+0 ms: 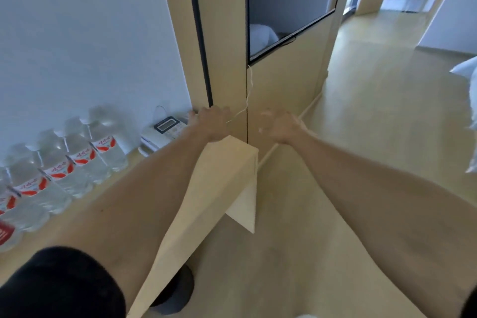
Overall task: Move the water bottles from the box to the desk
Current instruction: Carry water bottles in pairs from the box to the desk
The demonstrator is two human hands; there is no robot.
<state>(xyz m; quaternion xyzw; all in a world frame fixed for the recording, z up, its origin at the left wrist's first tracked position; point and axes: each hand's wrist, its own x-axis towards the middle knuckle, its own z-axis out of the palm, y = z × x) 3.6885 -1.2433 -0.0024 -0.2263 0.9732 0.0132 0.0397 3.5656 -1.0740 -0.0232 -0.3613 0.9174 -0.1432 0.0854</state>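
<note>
1. At the left of the frame, water bottles (77,160) stand in a row on the worktop (206,178).
2. My left hand (210,121) and right hand (277,125) hold nothing, fingers loose.
3. My left arm could bump the row.

We see the water bottles (77,160) and a telephone (165,131) filling the desk (206,188) along the wall, while open floor (374,111) stretches to its right.

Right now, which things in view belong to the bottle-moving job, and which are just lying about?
Job:
water bottles, lined up along the wall
desk
left hand
right hand

Lying about:
desk phone
white cable
wall-mounted screen
</note>
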